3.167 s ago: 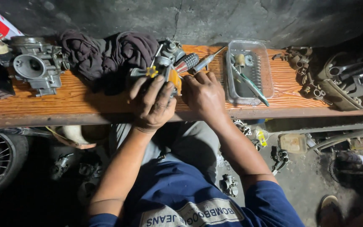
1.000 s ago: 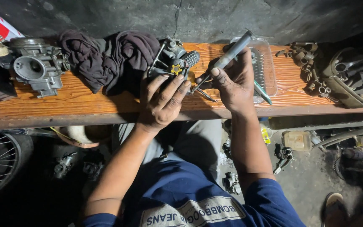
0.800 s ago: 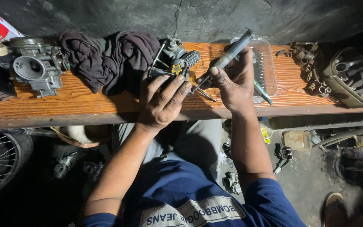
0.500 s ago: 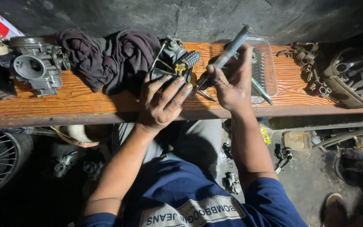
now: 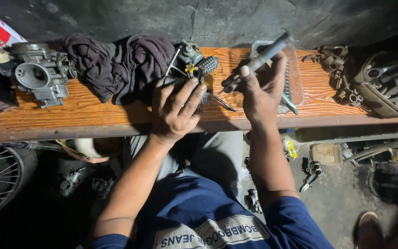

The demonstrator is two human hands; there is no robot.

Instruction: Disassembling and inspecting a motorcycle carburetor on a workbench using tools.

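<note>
bench (image 5: 93,108): orange wood, grained, worn matt | carburetor (image 5: 40,76): dull grey cast metal | rag (image 5: 120,64): dark crumpled cloth | screwdriver (image 5: 259,60): smooth grey handle, metal shaft | tray (image 5: 295,87): clear glossy plastic | wall (image 5: 116,18): rough concrete
</note>
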